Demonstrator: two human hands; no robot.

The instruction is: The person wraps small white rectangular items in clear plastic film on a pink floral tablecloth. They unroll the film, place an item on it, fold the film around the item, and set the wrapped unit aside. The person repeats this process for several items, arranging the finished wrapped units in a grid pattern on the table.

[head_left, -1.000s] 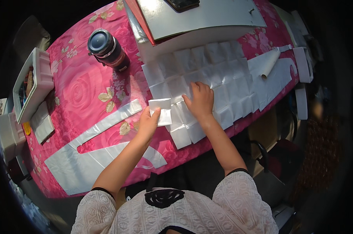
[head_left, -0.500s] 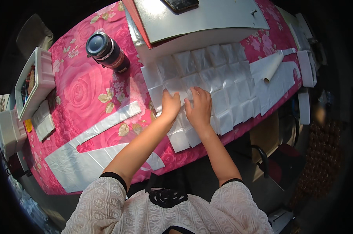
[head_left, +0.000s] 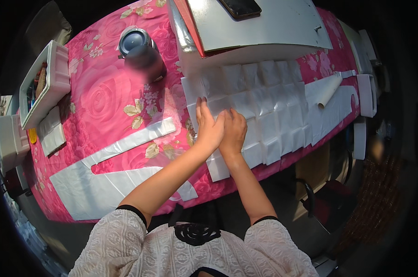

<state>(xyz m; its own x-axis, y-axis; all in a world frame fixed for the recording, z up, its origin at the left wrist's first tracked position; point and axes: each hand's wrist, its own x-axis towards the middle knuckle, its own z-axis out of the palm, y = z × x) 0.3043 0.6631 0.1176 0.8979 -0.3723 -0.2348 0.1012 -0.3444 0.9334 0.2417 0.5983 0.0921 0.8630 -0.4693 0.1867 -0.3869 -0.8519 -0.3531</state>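
Rows of flat white, slightly see-through square packets (head_left: 273, 102) overlap one another on the table. My left hand (head_left: 209, 125) lies on the packets near their left side, its fingers stretched out. Against it is my right hand (head_left: 232, 131), with its fingers bent down onto the packets and close together. The two thumbs meet or overlap. Whatever the right fingers grip, if anything, is hidden beneath them.
A pink flowered cloth (head_left: 98, 111) covers the table. Behind the packets stands a white box (head_left: 264, 23) with a phone (head_left: 241, 8) on top. A dark lidded bottle (head_left: 146, 62), a white bin (head_left: 56, 85), flat white cut sheets (head_left: 86, 194) and a paper roll (head_left: 330, 92) lie around.
My hands have come together, the left swinging its fingers forward and the right curling its fingers. The whole view has shifted, so the table and its things sit slightly further right and lower.
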